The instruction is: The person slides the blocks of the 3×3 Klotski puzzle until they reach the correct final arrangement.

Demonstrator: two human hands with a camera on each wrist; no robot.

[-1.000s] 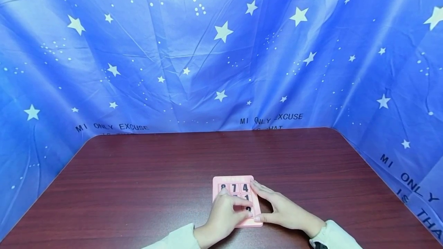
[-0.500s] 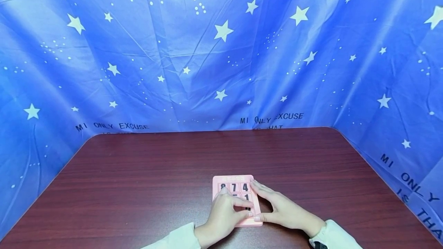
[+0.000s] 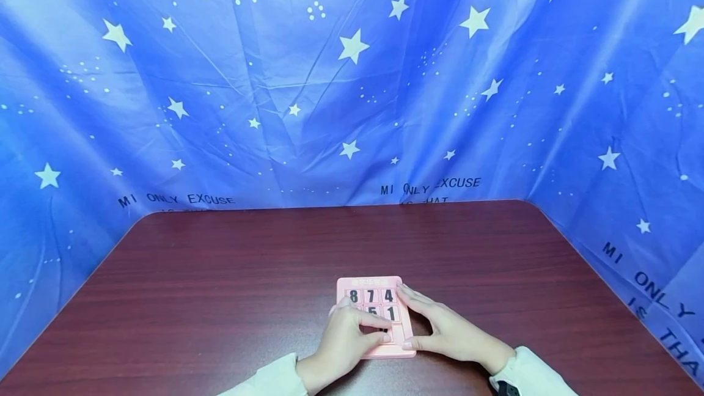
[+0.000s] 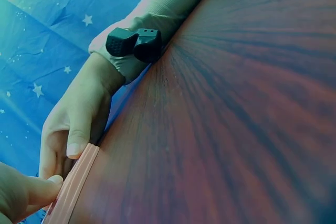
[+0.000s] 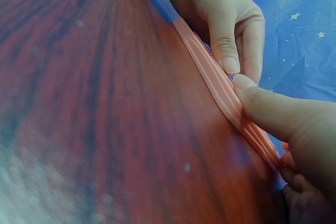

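Observation:
A pink number sliding puzzle (image 3: 405, 322) lies flat near the table's front, its black digits 8, 7, 4, 5 and 1 readable. My left hand (image 3: 340, 340) reaches over its lower left part and pinches a number tile (image 3: 383, 330) in the bottom row between thumb and forefinger; that digit is mostly hidden. A bare pink slot shows at the bottom right. My right hand (image 3: 455, 330) grips the puzzle's right side, thumb at the lower corner, fingers along the upper edge. Both wrist views show the puzzle's ridged side (image 4: 73, 187) (image 5: 215, 85) edge-on.
The dark red wood table (image 3: 247, 261) stretches around the puzzle. A blue star-printed cloth (image 3: 275, 78) hangs behind it and along both sides. A black device (image 4: 139, 43) is worn at the right wrist, over a pale sleeve.
My left hand has shifted slightly left, and the tile under its fingertips has slid left out of the bottom right slot. More of the 8 shows now. My right hand stays put.

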